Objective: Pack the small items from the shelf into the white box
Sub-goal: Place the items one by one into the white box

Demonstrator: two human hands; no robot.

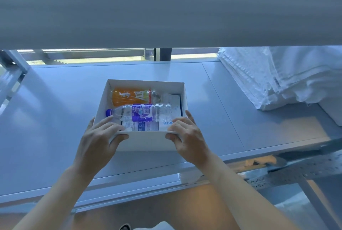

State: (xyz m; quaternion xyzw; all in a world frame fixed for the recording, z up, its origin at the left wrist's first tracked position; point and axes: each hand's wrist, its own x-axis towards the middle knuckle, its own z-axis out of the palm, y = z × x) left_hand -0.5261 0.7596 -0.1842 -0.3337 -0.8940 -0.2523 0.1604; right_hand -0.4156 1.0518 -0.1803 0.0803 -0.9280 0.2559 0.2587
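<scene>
Two hands' fingers grip white box (146,141); both bottles lie crosswise, clear bottle (138,113) cap leftward

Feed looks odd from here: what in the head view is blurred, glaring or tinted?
Head view: upper shelf is a blurred grey band; cold blue tint overall; glare whitens the clear bottle; wide-angle bends the shelf edges; white box and both hands stay sharp.

Stack of folded white towels (259,79) at right end of shelf (55,128). Upper shelf board (166,7) overhead. Window frame (92,55) behind. Perforated metal rail (305,170) below right. Orange-brown floor (166,205) beneath.
</scene>
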